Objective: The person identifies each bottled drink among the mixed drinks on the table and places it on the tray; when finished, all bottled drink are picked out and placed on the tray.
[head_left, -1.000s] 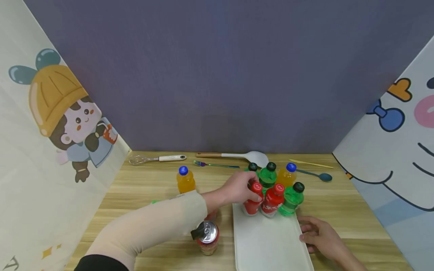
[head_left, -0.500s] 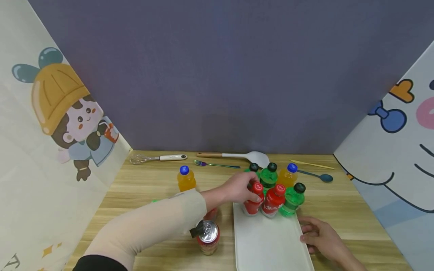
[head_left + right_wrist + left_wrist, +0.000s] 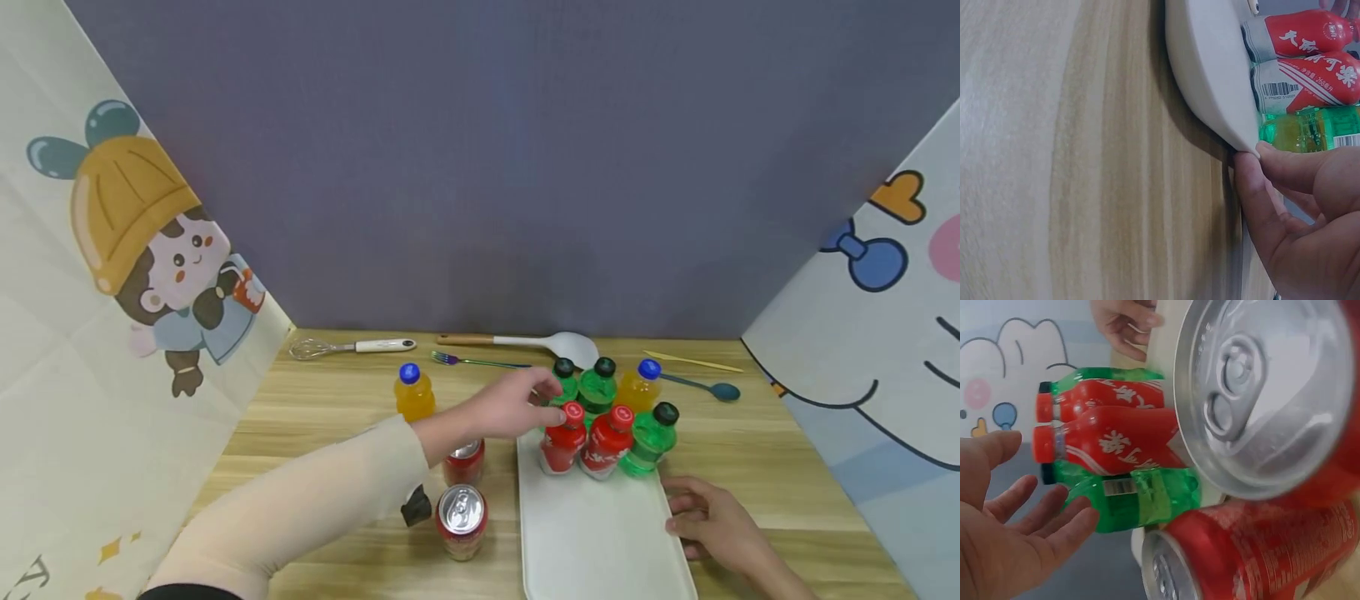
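My left hand [image 3: 506, 406] hovers beside the left red cola bottle [image 3: 562, 448]; in the left wrist view its fingers [image 3: 1054, 547] are spread with nothing between them. A second red cola bottle [image 3: 606, 447] stands right beside the first on a white tray [image 3: 607, 537]. Around them, toward the tray's far end, are a green bottle [image 3: 651, 440] at the right, two more green bottles behind, and an orange drink bottle [image 3: 637, 390] with a blue cap. My right hand [image 3: 712, 521] pinches the tray's right edge between thumb and finger, as the right wrist view shows.
Left of the tray stand two red cans, a nearer can [image 3: 462, 525] and a farther can [image 3: 465, 462]. Another orange drink bottle [image 3: 414, 395] is behind my left forearm. A whisk [image 3: 352, 347], fork [image 3: 480, 362], white turner [image 3: 566, 346] and dark spoon [image 3: 723, 391] lie along the back.
My left hand has let go of the left red cola bottle and drawn back slightly up and left. The bottle stays on the tray. My right hand keeps its place at the tray's edge.
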A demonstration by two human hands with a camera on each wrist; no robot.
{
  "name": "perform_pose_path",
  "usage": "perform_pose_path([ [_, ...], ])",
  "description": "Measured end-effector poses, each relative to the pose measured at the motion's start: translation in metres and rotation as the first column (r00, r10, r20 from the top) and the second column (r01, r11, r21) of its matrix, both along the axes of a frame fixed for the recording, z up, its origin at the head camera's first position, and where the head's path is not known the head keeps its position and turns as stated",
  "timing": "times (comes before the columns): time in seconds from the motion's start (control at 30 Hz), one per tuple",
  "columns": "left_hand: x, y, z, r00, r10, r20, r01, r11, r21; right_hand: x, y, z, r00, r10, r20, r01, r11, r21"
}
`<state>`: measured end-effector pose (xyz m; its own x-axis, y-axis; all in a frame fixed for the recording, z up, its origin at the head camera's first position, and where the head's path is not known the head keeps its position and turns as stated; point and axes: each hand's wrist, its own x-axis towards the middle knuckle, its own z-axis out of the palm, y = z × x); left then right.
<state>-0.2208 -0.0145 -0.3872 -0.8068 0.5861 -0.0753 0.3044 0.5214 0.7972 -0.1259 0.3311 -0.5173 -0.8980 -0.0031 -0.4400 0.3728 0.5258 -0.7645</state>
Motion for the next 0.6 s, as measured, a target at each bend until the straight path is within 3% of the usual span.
perform_pose_path([
  [0.33,0.010,-0.045,0.029,0.994,0.093,-0.062,-0.091,0.995,0.030,-0.003,-0.003,0.000,1.000,-0.018,0.002,0.018,0.999,0.028],
  [0.6,0.005,-0.089,0.039,0.982,0.149,-0.118,-0.138,0.986,0.094,0.000,-0.005,0.002,1.000,-0.023,-0.001,0.023,0.999,0.030],
])
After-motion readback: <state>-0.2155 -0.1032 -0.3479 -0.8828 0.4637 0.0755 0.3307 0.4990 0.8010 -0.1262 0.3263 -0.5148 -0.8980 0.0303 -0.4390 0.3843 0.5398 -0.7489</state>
